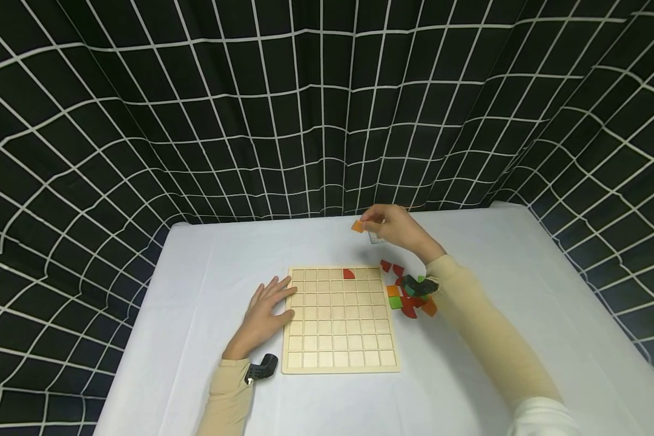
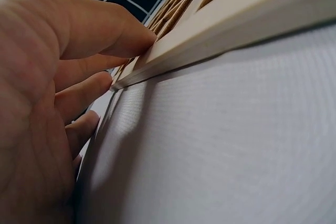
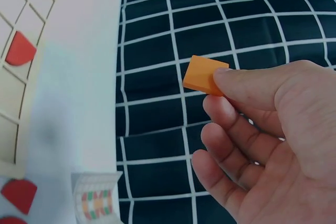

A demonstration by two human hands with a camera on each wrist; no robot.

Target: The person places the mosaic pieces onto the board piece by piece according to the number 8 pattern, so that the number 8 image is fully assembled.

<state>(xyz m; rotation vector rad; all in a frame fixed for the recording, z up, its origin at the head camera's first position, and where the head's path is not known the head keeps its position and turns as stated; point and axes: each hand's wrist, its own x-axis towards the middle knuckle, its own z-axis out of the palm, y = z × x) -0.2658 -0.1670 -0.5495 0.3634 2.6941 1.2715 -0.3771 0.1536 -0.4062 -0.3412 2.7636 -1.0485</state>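
Observation:
My right hand (image 1: 393,226) pinches an orange square tile (image 3: 202,73) between thumb and forefinger, raised beyond the far edge of a wooden grid board (image 1: 340,321). A single red quarter-round tile (image 1: 349,274) lies in a cell of the board's far row. At the board's left edge my left hand (image 1: 264,315) rests with fingers spread. In the left wrist view its thumb (image 2: 134,38) touches the board's rim. Under my right hand is a small card (image 3: 96,203) with a coloured pattern, partly hidden by the hand in the head view.
Right of the board is a loose pile of red, green and orange tiles (image 1: 409,311), partly covered by the right wrist's camera. The white table (image 1: 207,272) ends at a black curtain with white grid lines (image 1: 327,109).

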